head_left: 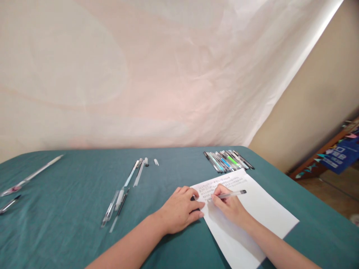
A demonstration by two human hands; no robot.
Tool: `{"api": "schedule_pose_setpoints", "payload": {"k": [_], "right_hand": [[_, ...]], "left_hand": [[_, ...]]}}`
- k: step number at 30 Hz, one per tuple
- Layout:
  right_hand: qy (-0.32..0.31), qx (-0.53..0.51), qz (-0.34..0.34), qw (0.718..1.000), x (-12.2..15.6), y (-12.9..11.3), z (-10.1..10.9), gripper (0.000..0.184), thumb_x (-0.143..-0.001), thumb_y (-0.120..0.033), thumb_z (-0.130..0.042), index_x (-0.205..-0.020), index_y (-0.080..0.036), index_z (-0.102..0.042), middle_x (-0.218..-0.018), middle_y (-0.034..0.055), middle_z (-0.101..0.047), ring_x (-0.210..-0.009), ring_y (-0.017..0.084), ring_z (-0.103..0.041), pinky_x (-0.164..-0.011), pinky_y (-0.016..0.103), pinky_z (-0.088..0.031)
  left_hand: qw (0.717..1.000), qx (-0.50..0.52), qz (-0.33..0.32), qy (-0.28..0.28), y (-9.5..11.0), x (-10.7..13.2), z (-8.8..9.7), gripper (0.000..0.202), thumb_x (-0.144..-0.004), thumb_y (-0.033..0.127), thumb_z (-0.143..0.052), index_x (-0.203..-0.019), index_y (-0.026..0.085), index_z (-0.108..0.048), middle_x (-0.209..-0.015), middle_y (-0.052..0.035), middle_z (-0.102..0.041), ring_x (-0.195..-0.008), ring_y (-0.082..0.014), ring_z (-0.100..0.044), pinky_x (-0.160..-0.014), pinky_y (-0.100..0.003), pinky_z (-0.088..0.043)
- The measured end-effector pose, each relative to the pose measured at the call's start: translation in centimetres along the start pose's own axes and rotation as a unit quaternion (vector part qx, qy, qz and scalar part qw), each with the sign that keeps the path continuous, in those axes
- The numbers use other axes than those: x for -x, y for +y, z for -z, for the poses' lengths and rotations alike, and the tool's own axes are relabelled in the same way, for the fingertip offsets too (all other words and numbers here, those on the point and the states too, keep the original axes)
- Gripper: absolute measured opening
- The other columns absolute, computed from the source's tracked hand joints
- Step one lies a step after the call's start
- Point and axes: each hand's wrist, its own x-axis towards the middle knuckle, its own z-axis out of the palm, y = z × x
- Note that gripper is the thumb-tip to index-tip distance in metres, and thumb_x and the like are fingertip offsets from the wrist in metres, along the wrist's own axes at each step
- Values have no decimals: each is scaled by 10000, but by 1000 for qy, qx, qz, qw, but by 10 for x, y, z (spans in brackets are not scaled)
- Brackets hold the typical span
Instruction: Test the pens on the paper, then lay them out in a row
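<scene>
My right hand [227, 204] grips a slim clear pen [234, 194] with a dark end, its tip down on a white sheet of paper [263, 220]. Several rows of small handwriting cover the upper part of the sheet. At the paper's left edge lies my left hand [181, 209], fingers bent, fingertips at the sheet. A small dark thing shows between its thumb and forefinger, mostly hidden, and I cannot tell what it is.
A green cloth covers the table [73, 228]. Beyond the paper lies a row of several pens [228, 161]. Left of my hands are loose pen parts [120, 198] and a small white cap [156, 162]. Farther left lie a long clear wrapper [33, 175] and a dark-tipped pen [10, 204].
</scene>
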Motion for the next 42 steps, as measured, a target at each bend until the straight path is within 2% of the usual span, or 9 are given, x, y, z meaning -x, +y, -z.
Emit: {"api": "schedule_pose_setpoints", "payload": {"k": [42], "right_hand": [[11,-5,-2,1000,0,-7,1,156,-787,-279,-434,-653,-202,-414,-579,-33,-429,-566,127,-416,-543,252,-331]], "left_hand": [[1000,2,2,5,0,1,-1,331,-844,437,-350,-1065,307,-560,-1046,-40,-476,-959,-192,-411,-831,-325,-310]]}}
